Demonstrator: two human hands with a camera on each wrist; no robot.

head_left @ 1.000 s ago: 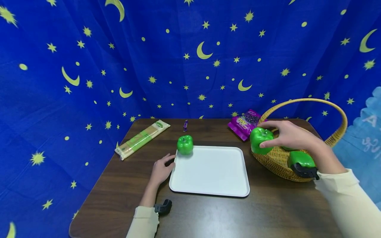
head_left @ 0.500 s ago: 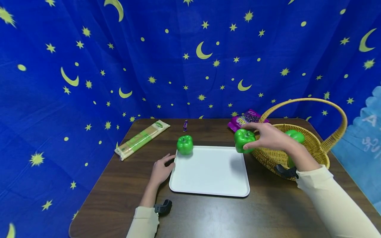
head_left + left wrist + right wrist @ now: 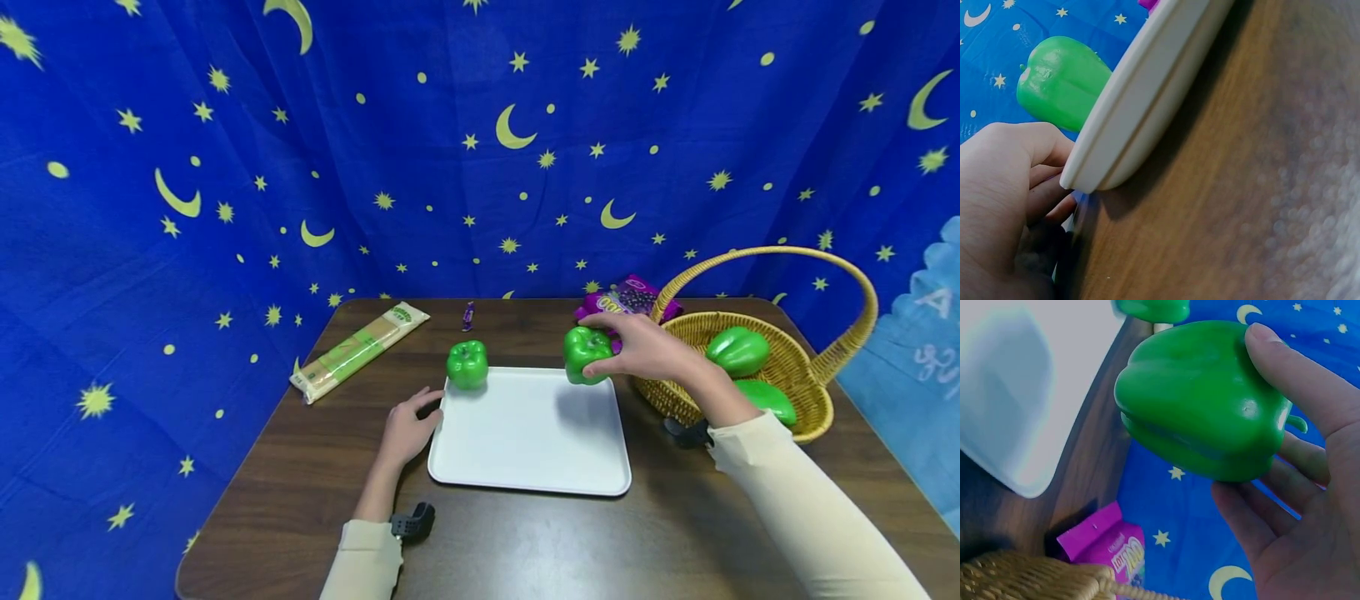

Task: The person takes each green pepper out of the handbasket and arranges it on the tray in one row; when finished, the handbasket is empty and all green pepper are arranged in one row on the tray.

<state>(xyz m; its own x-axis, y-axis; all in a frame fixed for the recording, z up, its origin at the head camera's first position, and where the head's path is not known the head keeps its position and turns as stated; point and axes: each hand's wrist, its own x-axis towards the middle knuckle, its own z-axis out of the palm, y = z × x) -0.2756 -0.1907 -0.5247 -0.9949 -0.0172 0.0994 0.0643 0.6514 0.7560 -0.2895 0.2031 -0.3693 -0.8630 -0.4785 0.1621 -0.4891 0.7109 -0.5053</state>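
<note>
Clock positions are read from the head view, 12 being the table's far side. The held pepper [image 3: 582, 355] is at 9 o'clock from the right hand [image 3: 647, 346], which grasps it, thumb on the near side and fingers round the far side. The deciding relation is judged to be that of this pepper to the white tray [image 3: 525, 442]: it is held up over the far right corner, between 1 and 2 o'clock from the tray's centre, its shadow falling on the surface below. Its long axis appears close to upright, stem uppermost; in the right wrist view the stem points toward the palm. The right hand is the nearer by a clear margin. The left hand [image 3: 407, 431] lies at 9 o'clock from the tray, holding no pepper, its fingers loosely extended and touching the edge. A second pepper [image 3: 467, 365] stands at the far left corner, between 10 and 11 o'clock, well apart from the held one. The wicker basket [image 3: 810, 392], at about 3 o'clock, contains two green vegetables [image 3: 738, 350]. Condition of the held pepper: bright green, glossy, blocky and lobed, with a deep groove along one side and a short, curved green stem. No damage is visible on the exposed faces; the skin is judged smooth and firm, possibly slippery under light pressure.
</note>
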